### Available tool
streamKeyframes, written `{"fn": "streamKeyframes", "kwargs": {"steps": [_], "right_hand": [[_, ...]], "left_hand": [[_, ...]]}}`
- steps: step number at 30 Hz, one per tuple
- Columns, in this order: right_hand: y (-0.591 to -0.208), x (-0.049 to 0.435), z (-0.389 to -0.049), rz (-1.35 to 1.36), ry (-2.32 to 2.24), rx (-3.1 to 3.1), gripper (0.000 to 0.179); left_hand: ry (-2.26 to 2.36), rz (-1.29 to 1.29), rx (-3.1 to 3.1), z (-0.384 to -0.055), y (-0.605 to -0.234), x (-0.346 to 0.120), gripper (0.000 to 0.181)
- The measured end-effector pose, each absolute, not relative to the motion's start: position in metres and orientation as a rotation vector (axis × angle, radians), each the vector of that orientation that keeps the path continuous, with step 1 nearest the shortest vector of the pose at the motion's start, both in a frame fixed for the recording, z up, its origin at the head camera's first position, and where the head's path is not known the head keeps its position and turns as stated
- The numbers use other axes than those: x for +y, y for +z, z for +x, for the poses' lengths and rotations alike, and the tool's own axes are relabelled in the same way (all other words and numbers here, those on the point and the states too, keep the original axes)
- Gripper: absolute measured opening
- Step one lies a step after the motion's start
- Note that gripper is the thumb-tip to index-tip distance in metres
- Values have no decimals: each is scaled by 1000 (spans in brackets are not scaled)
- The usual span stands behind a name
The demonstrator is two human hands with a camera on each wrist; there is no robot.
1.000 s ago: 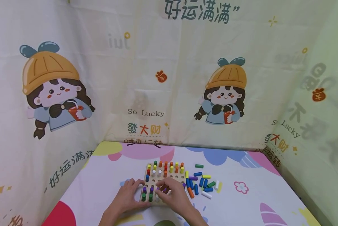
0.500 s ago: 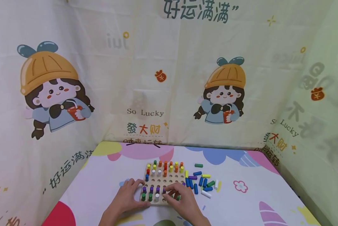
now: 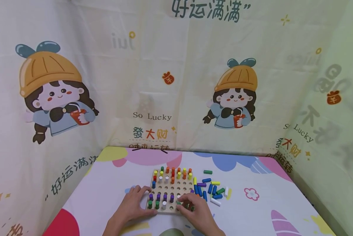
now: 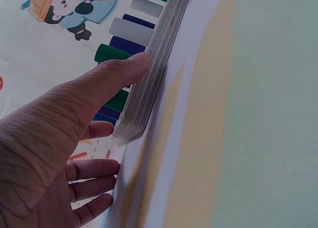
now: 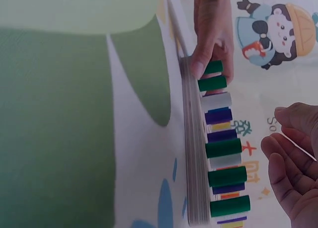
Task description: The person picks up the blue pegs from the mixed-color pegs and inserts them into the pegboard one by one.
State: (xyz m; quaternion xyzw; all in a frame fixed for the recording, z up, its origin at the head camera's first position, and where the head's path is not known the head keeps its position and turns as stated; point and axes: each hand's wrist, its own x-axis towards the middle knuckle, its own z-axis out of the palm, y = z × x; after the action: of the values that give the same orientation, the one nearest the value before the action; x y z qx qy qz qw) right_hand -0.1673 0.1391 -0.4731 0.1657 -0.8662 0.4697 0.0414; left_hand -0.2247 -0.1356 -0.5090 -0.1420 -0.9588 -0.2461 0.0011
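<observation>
A wooden pegboard with coloured pegs lies on the table. My left hand holds its near left corner, thumb on the front side in the left wrist view and index finger at the left side. My right hand hovers over the board's near right part, fingers loosely bent. In the right wrist view nothing lies between its thumb and fingers, which are apart from the green pegs. Purple pegs stand in a row, with green pegs and a white peg in front. My right hand hides some pegs.
Right of the board lie several loose pegs, among them blue pegs, white pegs and a green peg. Orange, red and yellow pegs fill the board's far rows. A printed curtain stands behind the table.
My right hand has moved rightward along the near rows, from the third purple peg past the fourth, uncovering them. My left hand has stayed at the board's corner.
</observation>
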Motion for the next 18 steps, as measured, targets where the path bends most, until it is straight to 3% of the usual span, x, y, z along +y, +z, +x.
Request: {"fn": "streamKeyframes", "kwargs": {"steps": [18], "right_hand": [[-479,164,-166,417,1421,-2664,20]], "left_hand": [[-782,-445,-3010,-224,-509,-135,83]]}}
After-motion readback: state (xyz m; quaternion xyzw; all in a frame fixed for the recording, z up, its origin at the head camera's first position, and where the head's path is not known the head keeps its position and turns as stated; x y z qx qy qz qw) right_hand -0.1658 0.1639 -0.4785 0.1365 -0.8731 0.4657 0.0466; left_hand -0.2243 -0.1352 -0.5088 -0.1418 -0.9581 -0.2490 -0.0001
